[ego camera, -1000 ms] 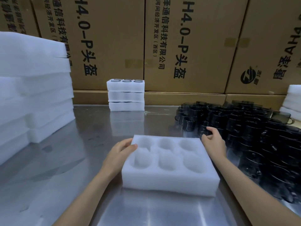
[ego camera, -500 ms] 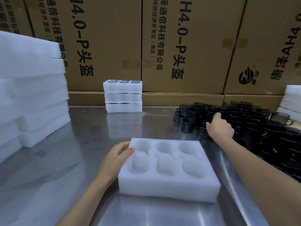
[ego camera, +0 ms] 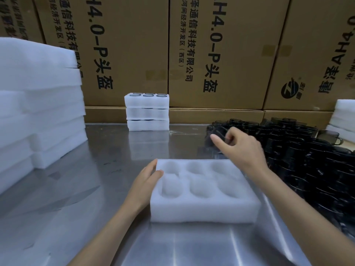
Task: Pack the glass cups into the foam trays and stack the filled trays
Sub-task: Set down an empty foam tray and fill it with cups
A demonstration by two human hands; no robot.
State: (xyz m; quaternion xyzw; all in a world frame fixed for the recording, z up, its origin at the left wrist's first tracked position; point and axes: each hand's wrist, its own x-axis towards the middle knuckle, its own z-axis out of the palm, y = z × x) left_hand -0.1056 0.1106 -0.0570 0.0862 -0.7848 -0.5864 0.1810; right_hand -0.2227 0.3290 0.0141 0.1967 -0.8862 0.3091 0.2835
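Head view: left hand (ego camera: 146, 179) rests relaxed fingers against the empty six-pocket foam tray (ego camera: 203, 191) on the steel table (ego camera: 107, 189) while right hand (ego camera: 241, 148) pinches a blurred dark glass cup (ego camera: 216, 136) lifted from the crowded cup pile (ego camera: 307, 160), where a loose grip could drop it onto neighbouring cups.

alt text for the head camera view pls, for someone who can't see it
A person's left hand steadies an empty six-pocket foam tray on a steel table while the right hand lifts a dark glass cup from a pile of cups. Three filled trays stand stacked behind.
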